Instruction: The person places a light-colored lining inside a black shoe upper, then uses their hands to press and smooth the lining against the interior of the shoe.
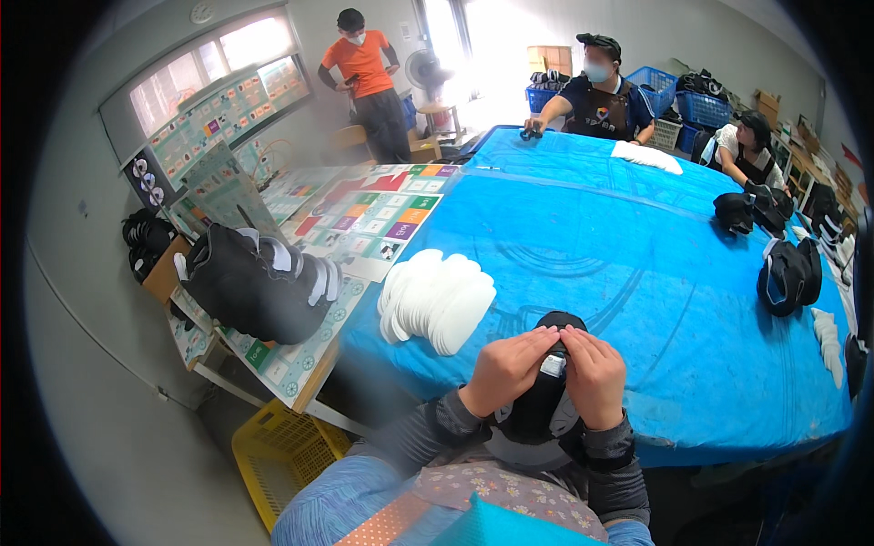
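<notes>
From my remote view, a soft, rounded black fabric piece [537, 405] sits by the near edge of the creased blue sheet-covered surface [564, 227]; left hand [512, 366] and right hand [596, 378], fingertips meeting, pinch its upper end.

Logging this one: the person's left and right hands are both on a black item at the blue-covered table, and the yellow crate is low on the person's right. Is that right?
Not quite: the head view shows the yellow crate low on the left. The left hand and right hand are on the black item, as stated.
</notes>
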### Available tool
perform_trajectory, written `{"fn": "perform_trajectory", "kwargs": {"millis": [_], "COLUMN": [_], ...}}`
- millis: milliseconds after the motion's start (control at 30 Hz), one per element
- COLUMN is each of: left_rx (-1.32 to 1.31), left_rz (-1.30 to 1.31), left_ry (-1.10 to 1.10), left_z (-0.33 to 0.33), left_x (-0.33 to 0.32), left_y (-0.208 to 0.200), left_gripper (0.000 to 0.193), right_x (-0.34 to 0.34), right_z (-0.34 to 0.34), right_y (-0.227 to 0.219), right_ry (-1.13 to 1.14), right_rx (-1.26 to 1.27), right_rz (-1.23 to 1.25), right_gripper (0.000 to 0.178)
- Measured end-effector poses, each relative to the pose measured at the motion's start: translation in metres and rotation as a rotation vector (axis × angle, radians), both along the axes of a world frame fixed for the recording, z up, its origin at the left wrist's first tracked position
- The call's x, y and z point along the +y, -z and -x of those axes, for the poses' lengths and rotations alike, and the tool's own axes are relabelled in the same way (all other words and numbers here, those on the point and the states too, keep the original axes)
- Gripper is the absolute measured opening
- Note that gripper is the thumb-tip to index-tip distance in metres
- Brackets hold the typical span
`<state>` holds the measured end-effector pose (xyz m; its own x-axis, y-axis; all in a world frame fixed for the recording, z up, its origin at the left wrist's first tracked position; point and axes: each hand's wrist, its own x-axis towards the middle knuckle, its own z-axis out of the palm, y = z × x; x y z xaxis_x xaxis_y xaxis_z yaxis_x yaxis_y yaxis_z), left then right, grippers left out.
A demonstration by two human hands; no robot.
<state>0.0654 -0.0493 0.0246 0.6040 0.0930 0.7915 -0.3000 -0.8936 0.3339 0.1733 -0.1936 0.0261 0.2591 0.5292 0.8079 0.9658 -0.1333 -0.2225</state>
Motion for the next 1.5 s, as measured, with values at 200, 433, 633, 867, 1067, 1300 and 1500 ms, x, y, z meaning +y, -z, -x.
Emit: {"fn": "perform_trajectory", "kwargs": {"millis": [200,433,633,867,1067,1300,1500], "left_rx": [0.15,0.455,0.407,0.376,0.305,0.293,0.147], "left_rz": [0.076,0.232,0.238,0.446,0.48,0.496,0.455], "left_ry": [-0.122,-0.189,-0.212,-0.243,-0.226,-0.169,-0.071], "left_z": [0.004,0.018,0.022,0.02,0.021,0.035,0.062], "left_x": [0.01,0.018,0.012,-0.016,-0.011,0.019,0.034], "left_y": [0.011,0.013,0.007,0.005,0.014,0.018,0.014], "left_gripper": [0.041,0.037,0.035,0.023,0.026,0.035,0.041], "right_x": [-0.018,-0.044,-0.029,0.006,0.01,-0.005,-0.014], "right_z": [0.003,0.005,0.012,0.049,0.05,0.046,-0.008], "right_y": [0.0,0.016,0.006,0.006,0.003,-0.025,-0.019], "right_ry": [0.087,0.259,0.214,0.189,0.303,0.138,-0.278], "right_rx": [0.15,0.333,0.236,0.208,0.179,0.369,0.998], "right_rz": [0.073,0.341,0.14,0.22,0.25,0.432,0.12], "right_gripper": [0.04,0.021,0.016,0.022,0.018,0.042,0.041]}}
